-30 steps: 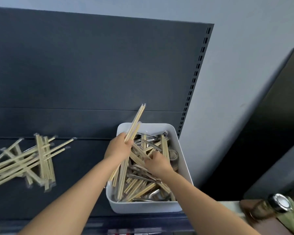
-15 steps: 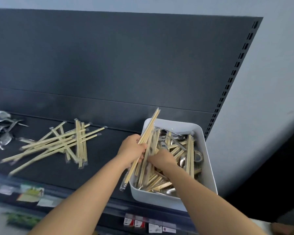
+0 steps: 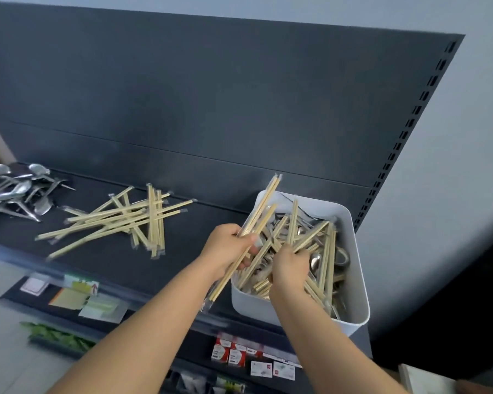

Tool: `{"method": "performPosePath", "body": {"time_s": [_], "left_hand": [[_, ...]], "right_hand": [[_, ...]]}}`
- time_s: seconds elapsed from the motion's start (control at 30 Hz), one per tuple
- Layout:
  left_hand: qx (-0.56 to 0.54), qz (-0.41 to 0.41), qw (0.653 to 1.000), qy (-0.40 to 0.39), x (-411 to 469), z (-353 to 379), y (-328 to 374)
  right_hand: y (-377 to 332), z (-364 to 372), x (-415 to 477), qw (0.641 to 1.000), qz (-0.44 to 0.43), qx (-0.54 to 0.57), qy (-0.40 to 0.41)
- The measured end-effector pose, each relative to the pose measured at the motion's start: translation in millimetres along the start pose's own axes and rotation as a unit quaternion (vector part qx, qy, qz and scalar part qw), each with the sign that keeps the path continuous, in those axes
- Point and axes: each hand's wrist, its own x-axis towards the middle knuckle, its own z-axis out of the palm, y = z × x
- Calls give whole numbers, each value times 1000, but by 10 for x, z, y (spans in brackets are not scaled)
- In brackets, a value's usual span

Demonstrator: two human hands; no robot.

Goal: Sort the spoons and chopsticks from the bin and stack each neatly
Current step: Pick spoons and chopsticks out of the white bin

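A white bin [image 3: 350, 223] stands on the dark shelf at the right, filled with wrapped wooden chopsticks and metal spoons [image 3: 315, 261]. My left hand [image 3: 225, 245] grips a bundle of chopsticks [image 3: 261, 214] that slants up over the bin's left rim. Inside the bin, my right hand [image 3: 289, 268] closes its fingers on more chopsticks [image 3: 310, 237]. A loose pile of sorted chopsticks [image 3: 120, 220] lies on the shelf to the left. Further left lies a heap of sorted spoons [image 3: 15, 191].
The dark shelf [image 3: 217, 214] has a tall back panel behind it and a front edge with price labels. Lower shelves hold small red and white boxes [image 3: 234, 354] and green packets [image 3: 57, 336]. A grey wall rises at the right.
The view has swung left and down, bringing the spoon heap into sight. My left hand keeps the bundle, now lower and further left over the bin's rim. My right hand stays digging in the bin.
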Motion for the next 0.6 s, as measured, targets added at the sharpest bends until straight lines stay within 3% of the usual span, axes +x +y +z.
{"method": "performPosePath", "body": {"time_s": [0.23, 0.43, 0.6], "left_hand": [[-13, 11, 999, 49, -113, -357, -93], [-59, 24, 995, 81, -202, -1071, -244], [-114, 8, 988, 106, -273, -2039, -444]], "right_hand": [[0, 327, -391, 991, -97, -25, -93], [42, 972, -839, 967, -164, -90, -172], [215, 1785, -1311, 963, -142, -78, -215]]}}
